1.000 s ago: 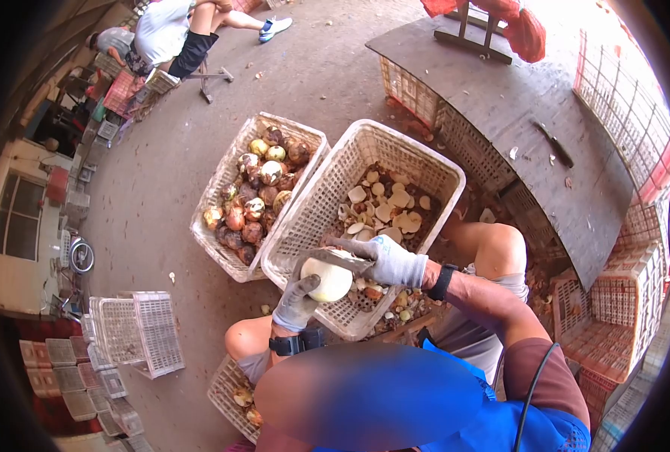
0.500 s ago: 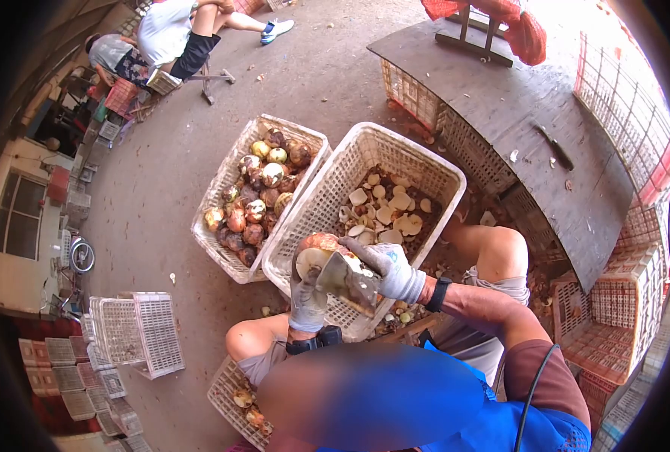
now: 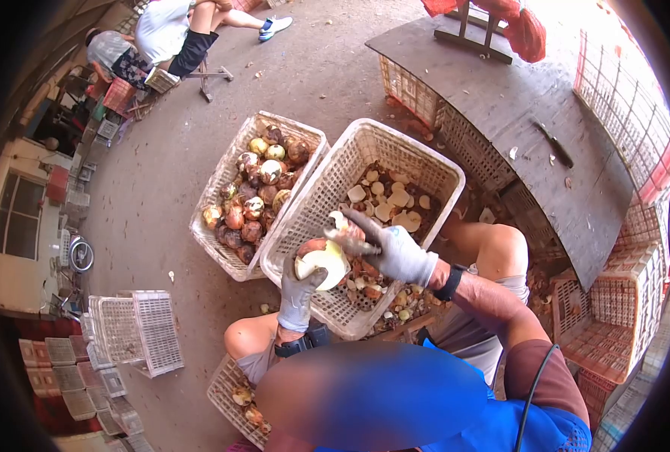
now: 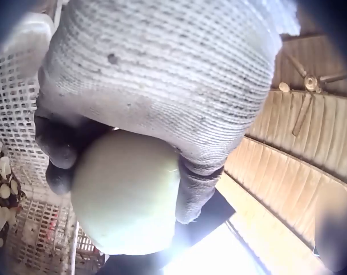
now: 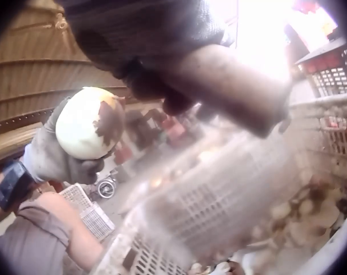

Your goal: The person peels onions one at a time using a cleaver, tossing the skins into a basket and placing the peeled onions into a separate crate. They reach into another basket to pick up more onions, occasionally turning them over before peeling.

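Observation:
In the head view, my gloved left hand holds a large round vegetable, pale and mostly peeled. The right wrist view shows a brown patch of skin left on the same vegetable. My gloved right hand grips a broad-bladed knife by its handle, which is blurred. In the head view it is just right of the vegetable, above a white crate. A white piece shows near the blade. Pale slices and brown peelings lie in this crate.
A second crate beside it holds several unpeeled brown vegetables. A dark board on crates, with a knife on it, stands at right. Stacked crates are at left. Two people sit at the far left.
The broad blade lay against the vegetable before; now the right hand has drawn it away to the right. More of the vegetable's pale flesh shows toward the camera than half a second ago.

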Demonstrator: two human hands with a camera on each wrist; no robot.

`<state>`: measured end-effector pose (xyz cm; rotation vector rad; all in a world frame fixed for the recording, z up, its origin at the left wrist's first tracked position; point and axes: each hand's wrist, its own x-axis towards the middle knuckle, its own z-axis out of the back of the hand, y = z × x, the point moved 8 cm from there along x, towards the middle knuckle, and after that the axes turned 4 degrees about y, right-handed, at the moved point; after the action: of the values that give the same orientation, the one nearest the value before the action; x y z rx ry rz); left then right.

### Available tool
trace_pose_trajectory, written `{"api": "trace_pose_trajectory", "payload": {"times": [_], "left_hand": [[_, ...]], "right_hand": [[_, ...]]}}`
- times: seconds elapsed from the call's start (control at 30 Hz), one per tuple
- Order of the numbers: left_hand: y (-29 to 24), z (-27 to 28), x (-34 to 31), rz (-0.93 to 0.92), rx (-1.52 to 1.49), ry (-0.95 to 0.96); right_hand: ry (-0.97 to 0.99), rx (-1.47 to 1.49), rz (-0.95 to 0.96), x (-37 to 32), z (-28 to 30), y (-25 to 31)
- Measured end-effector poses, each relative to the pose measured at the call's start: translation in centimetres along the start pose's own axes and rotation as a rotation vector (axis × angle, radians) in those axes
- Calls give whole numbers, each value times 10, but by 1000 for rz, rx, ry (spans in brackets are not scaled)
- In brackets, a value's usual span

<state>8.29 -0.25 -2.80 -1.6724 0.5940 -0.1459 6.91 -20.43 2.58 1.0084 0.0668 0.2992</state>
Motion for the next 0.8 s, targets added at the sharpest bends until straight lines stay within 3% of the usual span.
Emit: {"api": "trace_pose_trajectory", "payload": {"times": [0.03,0.13,0.17,0.23,0.3,0.4,0.43,0.53,0.6,0.7,0.8], "left_hand": [[12,5,1,51,-140,34],[36,-17,1,392,-1136,301],[53,7,5,190,-431,261],[39,7,4,-6,125,168],[22,-4,-1,25,-159,97],[-8,-31,-3,64,-582,-8],[-3,-18,3,-78,-261,-54],[-9,-24,4,-197,-171,-41],[-8,-26,2,-105,-280,-24],[-10,-30,4,-72,-324,22],[-4,-34,2,19,-376,22]], "right_hand": [[-15,-28,59,-4,4,16],[31,-54,180,-13,-14,19],[31,-56,213,-18,-15,23],[41,-91,205,-20,-21,19],[65,-115,206,-21,-22,19],[-84,-63,347,-25,-20,22],[-73,-82,326,-25,-25,19],[-81,-126,317,-25,-31,16],[-149,-137,380,-26,-28,21],[6,-319,258,-24,-36,17],[30,-216,315,-15,-29,21]]}}
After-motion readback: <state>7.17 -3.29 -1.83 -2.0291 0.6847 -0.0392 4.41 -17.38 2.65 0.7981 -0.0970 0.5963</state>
